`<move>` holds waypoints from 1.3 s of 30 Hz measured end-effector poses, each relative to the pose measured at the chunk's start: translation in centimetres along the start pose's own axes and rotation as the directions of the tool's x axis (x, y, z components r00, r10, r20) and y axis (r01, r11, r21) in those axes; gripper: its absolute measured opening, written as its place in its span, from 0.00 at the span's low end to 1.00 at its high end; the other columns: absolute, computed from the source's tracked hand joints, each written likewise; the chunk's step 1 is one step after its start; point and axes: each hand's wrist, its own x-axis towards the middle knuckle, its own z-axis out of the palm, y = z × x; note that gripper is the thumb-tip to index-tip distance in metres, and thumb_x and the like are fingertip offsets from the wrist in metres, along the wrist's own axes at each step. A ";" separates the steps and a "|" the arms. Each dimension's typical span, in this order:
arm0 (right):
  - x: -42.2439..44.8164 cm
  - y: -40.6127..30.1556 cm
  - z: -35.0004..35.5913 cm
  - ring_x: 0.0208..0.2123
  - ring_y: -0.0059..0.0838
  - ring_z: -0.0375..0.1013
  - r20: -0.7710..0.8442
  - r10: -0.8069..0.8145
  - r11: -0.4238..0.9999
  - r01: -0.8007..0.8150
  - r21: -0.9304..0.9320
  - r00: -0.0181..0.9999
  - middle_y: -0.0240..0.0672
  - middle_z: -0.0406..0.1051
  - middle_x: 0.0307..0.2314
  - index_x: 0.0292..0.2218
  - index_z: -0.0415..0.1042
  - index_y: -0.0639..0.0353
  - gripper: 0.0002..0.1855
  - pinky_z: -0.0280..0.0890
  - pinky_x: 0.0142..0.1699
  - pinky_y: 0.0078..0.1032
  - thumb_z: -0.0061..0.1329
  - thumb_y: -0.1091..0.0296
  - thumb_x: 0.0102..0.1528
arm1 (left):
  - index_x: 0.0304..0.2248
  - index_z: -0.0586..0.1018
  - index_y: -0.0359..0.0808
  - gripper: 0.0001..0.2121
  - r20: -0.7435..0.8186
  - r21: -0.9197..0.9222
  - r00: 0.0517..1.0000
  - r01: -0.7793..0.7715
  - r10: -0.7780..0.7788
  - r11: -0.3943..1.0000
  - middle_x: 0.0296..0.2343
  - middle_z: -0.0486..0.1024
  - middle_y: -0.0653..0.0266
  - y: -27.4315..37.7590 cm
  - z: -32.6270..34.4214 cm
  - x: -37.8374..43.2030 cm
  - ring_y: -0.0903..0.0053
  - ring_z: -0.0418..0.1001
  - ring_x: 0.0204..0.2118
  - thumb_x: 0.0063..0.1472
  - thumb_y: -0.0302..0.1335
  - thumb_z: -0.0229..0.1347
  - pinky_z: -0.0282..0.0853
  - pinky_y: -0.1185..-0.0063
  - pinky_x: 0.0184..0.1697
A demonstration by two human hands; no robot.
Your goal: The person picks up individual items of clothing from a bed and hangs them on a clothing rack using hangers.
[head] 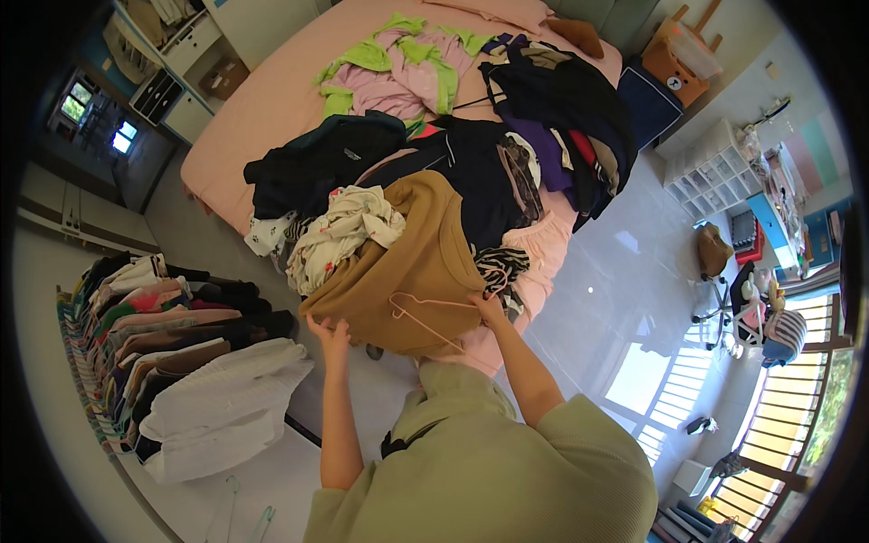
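Observation:
A brown knit top (417, 271) with a round neckline is spread between my hands at the near edge of the bed. My left hand (330, 334) grips its lower left edge, fingers partly behind the cloth. My right hand (489, 309) is at the neckline on the other side and holds a pink wire hanger (434, 303) along with the fabric. The hanger lies over the front of the top, its frame slanting toward my body. A crumpled white printed garment (346, 234) rests against the top's left side. Black-and-white striped cloth (504, 261) lies just beyond my right hand.
Dark clothes (326, 153) and a pink-and-green fabric bundle (407, 68) cover much of the pink-sheeted bed (271, 102). To the left, a rail of hung clothes (183, 319) stands by the wall, with loose hangers (232, 502) nearer me. A desk chair (740, 305) is at right.

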 end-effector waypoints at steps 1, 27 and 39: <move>-0.3 -0.7 0.0 0.11 0.23 0.61 0.005 0.003 1.000 -0.002 -0.005 1.000 0.31 0.66 0.14 0.27 0.71 0.64 0.16 0.54 0.16 0.24 0.55 0.59 0.42 | 0.57 0.40 0.47 0.37 -0.009 0.075 0.998 -0.061 0.062 0.995 0.50 0.55 0.54 0.0 0.5 -0.3 0.70 0.65 0.45 0.54 0.33 0.51 0.61 0.72 0.45; -27.0 -27.6 5.9 0.17 0.40 0.67 0.943 -0.209 0.087 0.965 -0.246 0.259 0.35 0.66 0.13 0.22 0.64 0.53 0.09 0.59 0.23 0.36 0.50 0.62 0.38 | 0.40 0.69 0.32 0.21 0.669 -0.301 0.733 0.423 -0.127 0.854 0.27 0.72 0.64 8.4 4.5 -5.6 0.75 0.70 0.28 0.40 0.19 0.50 0.66 0.79 0.32; -31.0 -32.2 3.4 0.15 0.33 0.65 0.837 -0.546 -0.112 0.987 -0.118 0.038 0.29 0.64 0.13 0.21 0.64 0.51 0.06 0.58 0.20 0.28 0.49 0.69 0.36 | 0.44 0.69 0.31 0.19 0.434 -0.840 0.812 0.208 0.391 0.501 0.41 0.71 0.56 14.7 -2.2 -10.4 0.69 0.68 0.44 0.57 0.37 0.47 0.62 0.70 0.49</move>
